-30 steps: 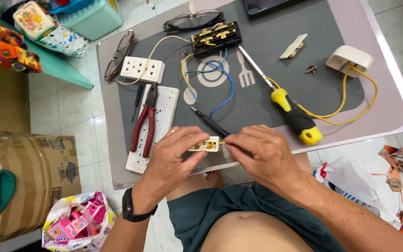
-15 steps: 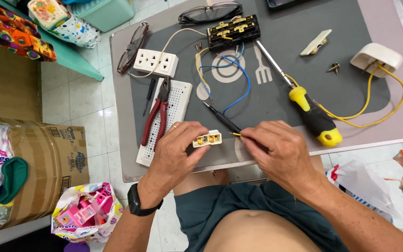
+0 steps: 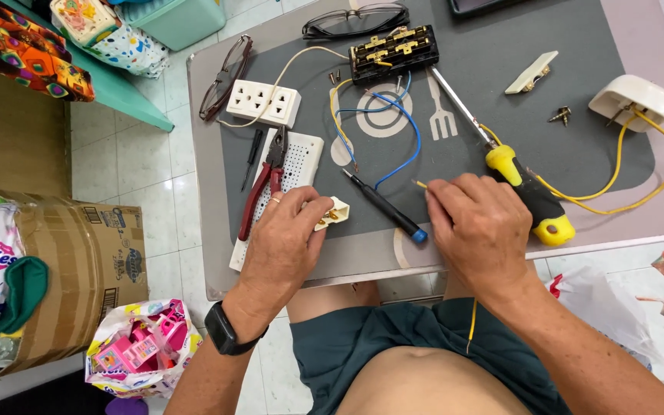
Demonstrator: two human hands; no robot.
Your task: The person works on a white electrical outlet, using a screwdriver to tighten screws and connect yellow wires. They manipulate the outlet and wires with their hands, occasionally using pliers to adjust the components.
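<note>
At a cluttered grey table mat [image 3: 578, 46], the left hand [image 3: 282, 238] grips a small cream socket insert [image 3: 334, 214]; the right hand [image 3: 479, 227] pinches a thin yellow wire [image 3: 421, 184], not yet joined.

One head-worn camera looks steeply down from above the seated person, close over the near edge of the table [image 3: 217, 277]. The table's far edge runs off the top of the frame; the lap fills the bottom, tiled floor [image 3: 124, 161] the left.
</note>
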